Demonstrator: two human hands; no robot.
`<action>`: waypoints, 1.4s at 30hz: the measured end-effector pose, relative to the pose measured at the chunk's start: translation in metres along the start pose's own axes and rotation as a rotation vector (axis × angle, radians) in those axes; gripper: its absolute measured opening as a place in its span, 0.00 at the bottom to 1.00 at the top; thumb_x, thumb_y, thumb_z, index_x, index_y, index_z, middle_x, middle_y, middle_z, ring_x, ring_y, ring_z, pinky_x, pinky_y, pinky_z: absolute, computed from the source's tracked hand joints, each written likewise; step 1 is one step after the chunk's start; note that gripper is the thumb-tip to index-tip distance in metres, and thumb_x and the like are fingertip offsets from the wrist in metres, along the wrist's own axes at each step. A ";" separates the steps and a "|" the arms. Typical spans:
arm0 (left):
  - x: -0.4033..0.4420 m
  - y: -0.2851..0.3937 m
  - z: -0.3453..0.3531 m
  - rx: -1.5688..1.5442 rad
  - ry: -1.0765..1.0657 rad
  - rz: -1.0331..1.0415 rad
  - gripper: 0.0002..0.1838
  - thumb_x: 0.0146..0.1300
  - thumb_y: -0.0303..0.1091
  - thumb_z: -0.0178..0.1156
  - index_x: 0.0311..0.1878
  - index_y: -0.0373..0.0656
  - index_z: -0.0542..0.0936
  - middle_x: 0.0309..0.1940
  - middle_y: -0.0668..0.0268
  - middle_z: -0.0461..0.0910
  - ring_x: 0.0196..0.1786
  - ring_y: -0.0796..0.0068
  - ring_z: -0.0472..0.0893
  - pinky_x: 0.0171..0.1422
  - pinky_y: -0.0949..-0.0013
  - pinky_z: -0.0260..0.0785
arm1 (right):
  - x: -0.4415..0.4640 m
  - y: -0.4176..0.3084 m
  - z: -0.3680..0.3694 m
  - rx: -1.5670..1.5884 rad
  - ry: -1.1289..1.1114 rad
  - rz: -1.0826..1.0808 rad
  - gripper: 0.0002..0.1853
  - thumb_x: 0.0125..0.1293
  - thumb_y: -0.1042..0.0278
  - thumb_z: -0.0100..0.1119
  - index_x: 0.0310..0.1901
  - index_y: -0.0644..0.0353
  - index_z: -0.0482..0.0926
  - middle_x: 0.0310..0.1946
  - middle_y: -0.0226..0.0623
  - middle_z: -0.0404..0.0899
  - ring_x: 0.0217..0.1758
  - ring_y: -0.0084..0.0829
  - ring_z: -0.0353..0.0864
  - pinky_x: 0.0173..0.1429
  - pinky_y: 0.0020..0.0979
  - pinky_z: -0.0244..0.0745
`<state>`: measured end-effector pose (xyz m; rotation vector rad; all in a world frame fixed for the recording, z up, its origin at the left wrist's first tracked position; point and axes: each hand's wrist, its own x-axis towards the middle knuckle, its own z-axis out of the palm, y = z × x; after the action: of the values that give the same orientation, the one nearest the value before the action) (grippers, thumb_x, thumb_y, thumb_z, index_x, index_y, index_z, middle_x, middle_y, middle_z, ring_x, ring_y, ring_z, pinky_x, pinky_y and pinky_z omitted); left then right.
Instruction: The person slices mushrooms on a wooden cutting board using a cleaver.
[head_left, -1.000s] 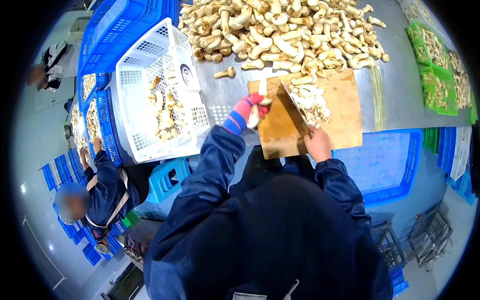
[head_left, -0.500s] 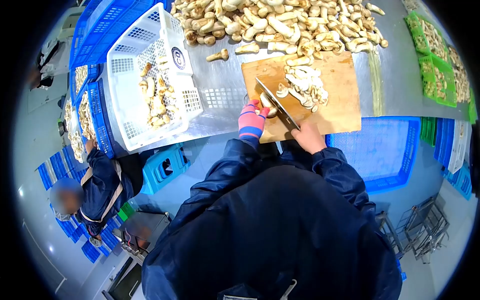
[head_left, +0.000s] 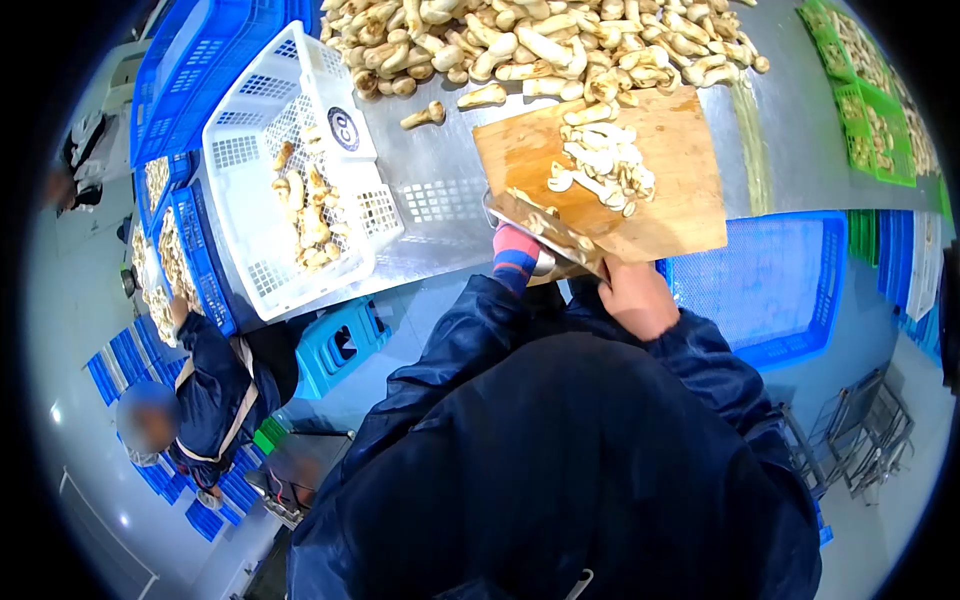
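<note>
My right hand (head_left: 640,298), bare, is closed round the handle of a broad-bladed knife (head_left: 548,229). The blade is tilted over the left front edge of the wooden cutting board (head_left: 685,225), with pale mushroom pieces on or against it. In a pink and blue striped glove, my left hand (head_left: 514,247) is just under the blade, which hides its fingers. Something silvery and rounded (head_left: 545,263) shows beside the glove. Sliced mushrooms (head_left: 605,165) lie in a pile on the board.
A large heap of whole mushrooms (head_left: 540,45) covers the back of the steel table (head_left: 430,165). To the left stands a white crate (head_left: 228,190) with some mushrooms inside. A blue crate (head_left: 770,290) sits low at right. Another person (head_left: 215,380) works at far left.
The knife has moved toward me and turned flatter, at the board's front left edge. My left hand has drawn back under it. The mushroom it held is no longer visible.
</note>
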<state>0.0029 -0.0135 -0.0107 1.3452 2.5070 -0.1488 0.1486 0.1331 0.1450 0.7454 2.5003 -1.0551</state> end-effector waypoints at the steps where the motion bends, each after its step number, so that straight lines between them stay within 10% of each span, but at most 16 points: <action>1: 0.003 -0.002 0.006 -0.242 -0.147 -0.164 0.24 0.57 0.50 0.50 0.53 0.47 0.74 0.53 0.68 0.75 0.59 0.65 0.70 0.62 0.63 0.60 | -0.008 0.002 -0.003 -0.005 0.001 0.019 0.09 0.53 0.68 0.54 0.33 0.65 0.73 0.23 0.55 0.76 0.29 0.53 0.77 0.36 0.48 0.72; 9: 0.011 0.000 -0.006 -0.889 -0.215 -0.682 0.25 0.43 0.37 0.67 0.48 0.44 0.74 0.38 0.57 0.80 0.45 0.58 0.79 0.48 0.64 0.70 | -0.026 0.007 -0.015 -0.005 -0.032 0.096 0.08 0.52 0.68 0.57 0.32 0.63 0.74 0.21 0.53 0.76 0.27 0.52 0.78 0.34 0.47 0.74; 12: 0.002 -0.009 0.005 -0.173 0.266 0.216 0.25 0.43 0.33 0.66 0.46 0.40 0.72 0.34 0.56 0.80 0.39 0.55 0.80 0.42 0.64 0.72 | -0.005 0.011 0.007 0.000 -0.031 0.116 0.09 0.54 0.67 0.54 0.33 0.63 0.74 0.24 0.54 0.77 0.29 0.52 0.78 0.35 0.48 0.74; 15: 0.004 0.000 0.007 -1.403 -0.033 -0.767 0.23 0.44 0.32 0.64 0.46 0.38 0.72 0.35 0.54 0.80 0.40 0.54 0.80 0.44 0.64 0.72 | 0.038 0.006 0.027 -0.013 -0.051 0.149 0.10 0.54 0.66 0.54 0.34 0.65 0.75 0.25 0.55 0.77 0.31 0.53 0.78 0.37 0.48 0.73; 20: 0.000 -0.011 0.004 -0.315 0.131 0.108 0.17 0.47 0.35 0.62 0.42 0.42 0.76 0.39 0.61 0.81 0.45 0.61 0.78 0.49 0.64 0.69 | 0.016 -0.002 0.006 0.080 -0.009 0.068 0.09 0.53 0.68 0.55 0.34 0.63 0.75 0.25 0.54 0.77 0.31 0.52 0.78 0.37 0.47 0.74; 23: -0.001 -0.005 0.003 -0.035 0.130 0.082 0.13 0.49 0.36 0.59 0.40 0.45 0.77 0.40 0.65 0.81 0.49 0.64 0.77 0.53 0.66 0.66 | -0.014 -0.003 -0.013 0.057 -0.062 0.127 0.08 0.53 0.69 0.54 0.33 0.61 0.75 0.24 0.53 0.77 0.30 0.51 0.78 0.36 0.46 0.74; 30: -0.003 -0.018 0.074 -1.020 0.041 -0.399 0.18 0.49 0.35 0.65 0.41 0.39 0.73 0.32 0.55 0.80 0.35 0.58 0.81 0.39 0.62 0.72 | -0.026 0.003 -0.018 0.028 -0.114 0.204 0.07 0.53 0.69 0.53 0.34 0.59 0.76 0.24 0.52 0.77 0.29 0.51 0.78 0.35 0.47 0.74; 34: 0.004 0.009 -0.058 -1.230 -0.033 -0.714 0.20 0.47 0.35 0.65 0.41 0.38 0.72 0.32 0.55 0.80 0.35 0.59 0.80 0.40 0.63 0.72 | 0.010 0.018 0.027 0.080 -0.050 0.163 0.09 0.54 0.67 0.51 0.35 0.60 0.77 0.26 0.54 0.77 0.31 0.52 0.78 0.37 0.47 0.73; 42: -0.006 -0.011 -0.038 -1.857 -0.203 -0.657 0.16 0.53 0.24 0.58 0.46 0.35 0.67 0.35 0.56 0.79 0.32 0.67 0.80 0.32 0.70 0.73 | 0.076 0.017 0.028 0.303 -0.069 0.175 0.14 0.53 0.62 0.53 0.31 0.66 0.80 0.27 0.57 0.77 0.34 0.54 0.77 0.42 0.45 0.72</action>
<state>-0.0109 -0.0155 0.0266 -0.2505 1.5315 1.3844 0.0995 0.1483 0.0805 0.9745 2.1961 -1.3844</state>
